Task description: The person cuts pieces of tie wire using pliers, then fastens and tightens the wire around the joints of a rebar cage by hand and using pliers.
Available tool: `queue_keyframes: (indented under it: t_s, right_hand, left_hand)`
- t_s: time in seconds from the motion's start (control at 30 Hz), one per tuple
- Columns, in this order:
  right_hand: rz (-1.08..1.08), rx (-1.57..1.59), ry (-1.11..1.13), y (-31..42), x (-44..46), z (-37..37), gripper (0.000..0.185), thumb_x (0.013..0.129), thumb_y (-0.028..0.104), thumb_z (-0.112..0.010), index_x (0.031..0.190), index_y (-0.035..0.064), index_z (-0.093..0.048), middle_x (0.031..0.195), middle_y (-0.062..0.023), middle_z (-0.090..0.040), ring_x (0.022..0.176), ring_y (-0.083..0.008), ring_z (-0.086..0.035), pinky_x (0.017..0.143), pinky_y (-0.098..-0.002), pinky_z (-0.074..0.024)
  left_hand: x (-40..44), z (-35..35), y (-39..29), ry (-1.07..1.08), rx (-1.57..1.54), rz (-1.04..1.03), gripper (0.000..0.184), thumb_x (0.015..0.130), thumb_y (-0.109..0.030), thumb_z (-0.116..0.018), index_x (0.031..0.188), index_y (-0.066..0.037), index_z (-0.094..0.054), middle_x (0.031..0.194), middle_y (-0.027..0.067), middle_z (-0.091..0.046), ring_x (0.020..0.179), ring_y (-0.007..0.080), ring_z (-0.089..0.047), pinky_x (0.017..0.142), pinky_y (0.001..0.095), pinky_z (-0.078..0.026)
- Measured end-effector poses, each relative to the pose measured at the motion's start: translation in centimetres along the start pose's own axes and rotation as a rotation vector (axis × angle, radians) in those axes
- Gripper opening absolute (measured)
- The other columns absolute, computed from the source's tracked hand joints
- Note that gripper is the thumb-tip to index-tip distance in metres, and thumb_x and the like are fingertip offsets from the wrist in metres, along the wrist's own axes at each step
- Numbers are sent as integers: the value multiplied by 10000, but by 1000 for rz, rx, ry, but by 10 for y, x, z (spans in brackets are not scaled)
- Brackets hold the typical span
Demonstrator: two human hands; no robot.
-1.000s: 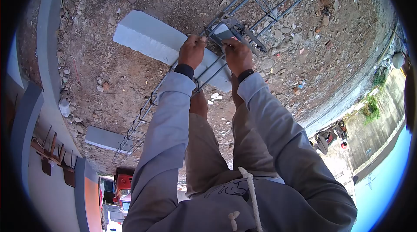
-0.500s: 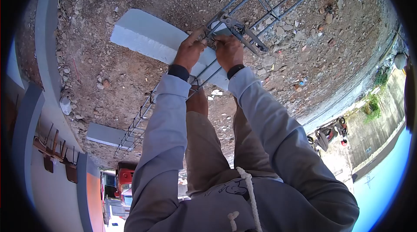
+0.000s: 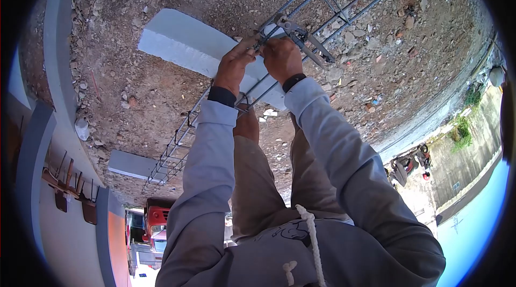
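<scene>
A long steel rebar cage [image 3: 333,10] runs diagonally, partly over a grey block [image 3: 185,37]. At a crossing of its bars, my left hand [image 3: 234,66] is closed, fingertips pinched at the steel. My right hand [image 3: 282,60] is curled closed right beside it, its fingertips almost meeting the left ones. Whatever is pinched between the fingers is too small and hidden to make out. Just beyond the right hand, a pair of pincers [image 3: 305,40] lies across the cage with its handles apart, held by neither hand.
Rubble-strewn ground [image 3: 145,88] surrounds the cage. A second grey block [image 3: 131,163] sits under the cage's lower left end. Along the left runs a low wall [image 3: 59,45]. A red vehicle [image 3: 157,217] and a motorcycle [image 3: 408,166] stand farther off.
My right hand has rolled over and its fingers have curled in closer to the left fingertips. The left hand has shifted slightly. The pincers stay resting on the cage.
</scene>
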State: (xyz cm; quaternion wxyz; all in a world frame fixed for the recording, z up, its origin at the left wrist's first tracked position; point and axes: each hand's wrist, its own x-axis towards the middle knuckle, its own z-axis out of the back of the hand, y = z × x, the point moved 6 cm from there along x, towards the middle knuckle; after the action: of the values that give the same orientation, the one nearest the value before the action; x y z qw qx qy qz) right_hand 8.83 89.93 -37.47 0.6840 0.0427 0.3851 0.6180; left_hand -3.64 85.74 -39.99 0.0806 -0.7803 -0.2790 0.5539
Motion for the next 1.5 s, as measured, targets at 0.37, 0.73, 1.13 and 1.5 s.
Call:
queue_keyframes:
  t_s: [0.37,0.73,1.13,1.5]
  right_hand:
    - [1,-142,120,17,8,12,111,764,153,-603,771,64,-669,782,-140,-605,732,-338,-607,646,-436,-489]
    - [86,-116,188,12,12,9,135,717,142,-594,782,47,-665,783,-173,-610,727,-356,-617,682,-438,-501]
    - [-34,-350,385,21,19,4,248,748,236,-584,776,0,-656,777,-215,-631,748,-368,-642,683,-423,-522]
    - [-278,-426,486,30,30,5,350,737,315,-602,880,1,-665,922,-247,-636,892,-391,-625,794,-444,-505]
  left_hand:
    - [0,1,-7,-106,6,83,333,880,-281,-559,1084,-30,-637,926,37,-637,854,118,-560,793,275,-409]
    - [4,-7,-11,-60,99,13,398,787,-302,-697,1039,-14,-585,850,47,-622,839,117,-564,747,277,-431]
    - [14,2,-2,-314,910,-139,320,733,-298,-674,911,-44,-598,832,209,-652,828,372,-628,739,437,-492]
    - [37,8,17,-148,879,-85,291,753,-349,-605,755,-62,-659,813,187,-648,838,375,-618,749,446,-490]
